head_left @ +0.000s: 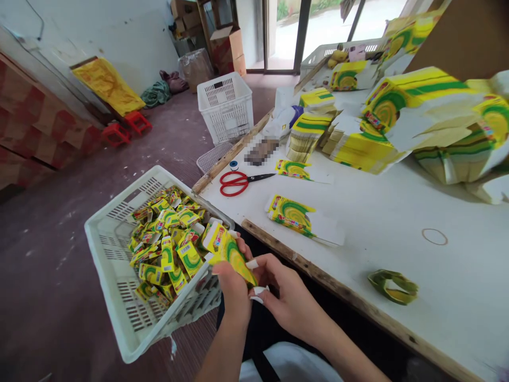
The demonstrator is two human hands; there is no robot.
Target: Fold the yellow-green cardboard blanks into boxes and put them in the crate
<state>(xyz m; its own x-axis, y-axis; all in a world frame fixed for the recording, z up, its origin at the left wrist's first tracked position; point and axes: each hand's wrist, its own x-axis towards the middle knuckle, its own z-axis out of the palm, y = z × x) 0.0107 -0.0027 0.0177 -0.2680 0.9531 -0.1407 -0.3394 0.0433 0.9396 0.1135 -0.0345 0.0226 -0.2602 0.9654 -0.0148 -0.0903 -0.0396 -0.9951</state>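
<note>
Between my hands is a small yellow and green cardboard box (pixel 231 250), held above my lap beside the table edge. My left hand (pixel 234 284) wraps around it, with the thumb along its near side. The fingers of my right hand (pixel 274 278) pinch at the white flaps on the box's near end. Just left of them stands a white plastic crate (pixel 131 339) filled with many similar folded boxes (pixel 189 257). On the white table, a flattened box blank (pixel 292 215) lies nearest to my hands, with another blank (pixel 293 168) behind it.
Red-handled scissors (pixel 234 183) and a small blue-topped roll (pixel 234 165) lie near the table's left edge. Stacks of box blanks (pixel 358 148) fill the far side. A green-yellow band (pixel 393 286) and a rubber band (pixel 435 236) lie right. Another crate (pixel 225 106) stands on the floor.
</note>
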